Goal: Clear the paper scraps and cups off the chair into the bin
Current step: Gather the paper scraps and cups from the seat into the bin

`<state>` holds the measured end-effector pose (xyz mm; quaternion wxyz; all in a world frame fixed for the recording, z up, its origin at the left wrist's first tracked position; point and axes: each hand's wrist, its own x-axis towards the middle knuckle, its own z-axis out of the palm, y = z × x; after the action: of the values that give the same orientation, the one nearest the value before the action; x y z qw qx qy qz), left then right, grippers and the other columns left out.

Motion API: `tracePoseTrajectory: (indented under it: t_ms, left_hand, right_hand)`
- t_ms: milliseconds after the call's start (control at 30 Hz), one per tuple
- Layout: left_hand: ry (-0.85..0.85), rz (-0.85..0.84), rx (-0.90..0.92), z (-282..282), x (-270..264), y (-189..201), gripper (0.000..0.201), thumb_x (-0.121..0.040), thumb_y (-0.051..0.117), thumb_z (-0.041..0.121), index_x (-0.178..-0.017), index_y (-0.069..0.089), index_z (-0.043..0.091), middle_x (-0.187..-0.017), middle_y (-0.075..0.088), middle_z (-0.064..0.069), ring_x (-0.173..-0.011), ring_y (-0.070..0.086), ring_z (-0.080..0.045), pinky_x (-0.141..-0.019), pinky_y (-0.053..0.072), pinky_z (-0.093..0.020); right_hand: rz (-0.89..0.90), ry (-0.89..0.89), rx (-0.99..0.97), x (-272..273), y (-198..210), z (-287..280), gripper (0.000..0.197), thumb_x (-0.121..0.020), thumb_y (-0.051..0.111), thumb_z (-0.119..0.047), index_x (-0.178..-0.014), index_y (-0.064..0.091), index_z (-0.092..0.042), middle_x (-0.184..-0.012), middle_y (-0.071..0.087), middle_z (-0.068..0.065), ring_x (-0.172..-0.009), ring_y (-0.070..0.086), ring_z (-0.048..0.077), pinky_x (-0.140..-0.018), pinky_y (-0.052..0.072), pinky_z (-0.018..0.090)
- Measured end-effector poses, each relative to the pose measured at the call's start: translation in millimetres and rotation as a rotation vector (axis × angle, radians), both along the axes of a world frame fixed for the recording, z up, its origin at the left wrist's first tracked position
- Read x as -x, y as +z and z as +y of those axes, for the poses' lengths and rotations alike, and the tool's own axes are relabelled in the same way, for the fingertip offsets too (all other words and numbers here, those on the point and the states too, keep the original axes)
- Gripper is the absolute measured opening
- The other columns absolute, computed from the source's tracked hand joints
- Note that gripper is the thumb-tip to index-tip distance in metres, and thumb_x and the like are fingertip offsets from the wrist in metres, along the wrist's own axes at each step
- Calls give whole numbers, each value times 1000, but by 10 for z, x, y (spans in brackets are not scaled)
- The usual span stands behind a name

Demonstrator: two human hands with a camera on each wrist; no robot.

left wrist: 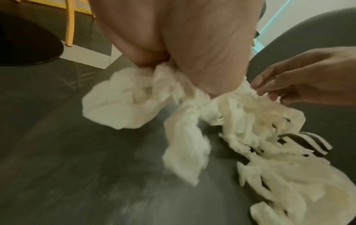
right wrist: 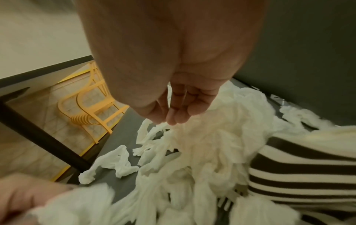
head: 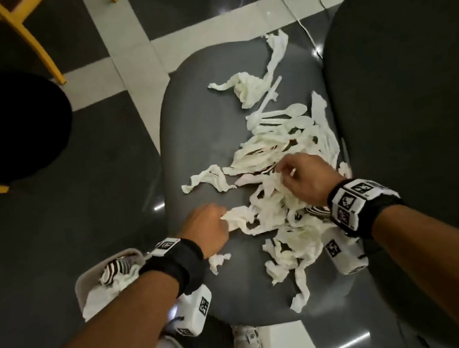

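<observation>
While my left hand [head: 208,226] pinches a bunch of torn tissue strips [left wrist: 134,97] at the near-left edge of the pile, fingers curled tight round them, my right hand [head: 302,179] sits on top of the heap, fingertips [right wrist: 173,117] bunched together and just touching the paper, not clearly gripping yet. Paper scraps [head: 283,210] lie all over the grey chair seat [head: 192,125], thickest on the near-right side, with loose bits toward the far edge. Striped paper cup [right wrist: 300,172] lies on its side under the scraps by my right wrist. White plastic spoons [head: 283,118] are mixed in further back. Bin [head: 87,281] stands on the floor just left of the chair, already holding a striped cup and some paper. Judgement: tissue is very light, soft and limp, tears easily, strands trail and drop, so grab by the handful from the middle of the clump and squeeze, not by one end. Cup is light and crushable, take it round the body. Spoons are stiff and slick, likely to slip out of a paper bundle.
</observation>
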<state>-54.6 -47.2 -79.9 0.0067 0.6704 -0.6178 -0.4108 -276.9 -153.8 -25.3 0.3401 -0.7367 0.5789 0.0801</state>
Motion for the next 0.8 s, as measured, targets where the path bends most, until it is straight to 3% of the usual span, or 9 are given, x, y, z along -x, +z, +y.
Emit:
tracePoseTrajectory:
  t_ms: [100, 233, 300, 367, 433, 500, 567, 700, 800]
  left_hand:
    - [114, 20, 187, -188, -13, 99, 15, -87, 43, 20, -86, 53, 9, -97, 57, -6, -106, 52, -30, -90, 45, -40]
    - [120, -147, 199, -483, -7, 19, 54, -81, 58, 46, -127, 47, 19, -143, 37, -2, -133, 33, -26, -109, 32, -42]
    - [99, -126, 114, -580, -33, -83, 77, -81, 65, 42, -148, 30, 28, -163, 15, 3, -150, 15, -25, -116, 22, -49]
    - [10, -162, 70, -610, -80, -198, 87, -85, 67, 28, -156, 17, 37, -165, 12, 4, -151, 14, -27, -116, 23, -50]
    - [-67, -181, 118, -607, -132, -308, 65, -88, 62, 19, -145, 38, 37, -150, 31, -1, -136, 32, -32, -106, 34, -46]
    - [-32, -82, 113, -588, -164, -336, 27, -90, 55, 11, -115, 58, 23, -118, 43, -2, -116, 44, -32, -94, 41, -41]
    - [69, 18, 58, -580, -218, -343, 12, -93, 49, 5, -93, 55, 15, -101, 41, -1, -107, 47, -29, -89, 42, -38]
    - [248, 111, 64, -622, -238, -238, 20, -90, 41, -2, -80, 49, 14, -91, 47, -3, -93, 52, -28, -76, 37, -32]
    - [483, 271, 16, -672, -173, -95, 19, -91, 42, 9, -73, 47, 11, -77, 52, -3, -74, 52, -25, -64, 36, -32]
  right_hand:
    - [5, 13, 104, -164, -102, -299, 25, -91, 52, -19, -114, 63, -18, -112, 60, 5, -99, 61, 24, -88, 49, 32]
    - [63, 55, 288, -487, -251, -957, 41, -86, 60, -22, -126, 57, -15, -128, 50, 13, -116, 51, 34, -98, 48, 44]
    - [151, 104, 397, -647, -301, -1323, 50, -82, 64, -16, -131, 52, -17, -134, 44, 14, -119, 45, 36, -98, 48, 49]
    - [270, 191, 393, -730, -369, -1648, 72, -78, 69, -12, -142, 41, -25, -147, 33, 12, -130, 37, 39, -103, 43, 53]
    - [397, 308, 298, -738, -464, -1890, 96, -74, 75, -17, -152, 23, -35, -159, 15, 9, -144, 21, 40, -108, 33, 58]
    - [483, 417, 222, -713, -509, -2019, 114, -70, 81, -27, -155, 6, -37, -164, 3, 7, -149, 13, 39, -112, 28, 61]
    - [528, 505, 161, -674, -434, -2082, 120, -70, 83, -31, -157, 2, -31, -165, -1, 10, -148, 20, 41, -113, 31, 57]
    - [603, 545, 137, -480, -300, -2011, 123, -60, 91, -32, -155, 15, -24, -158, 16, 12, -131, 45, 44, -99, 47, 50]
    - [523, 491, 226, -310, -470, -1774, 96, -65, 86, -36, -142, 33, -15, -135, 40, 14, -114, 57, 40, -92, 53, 50]
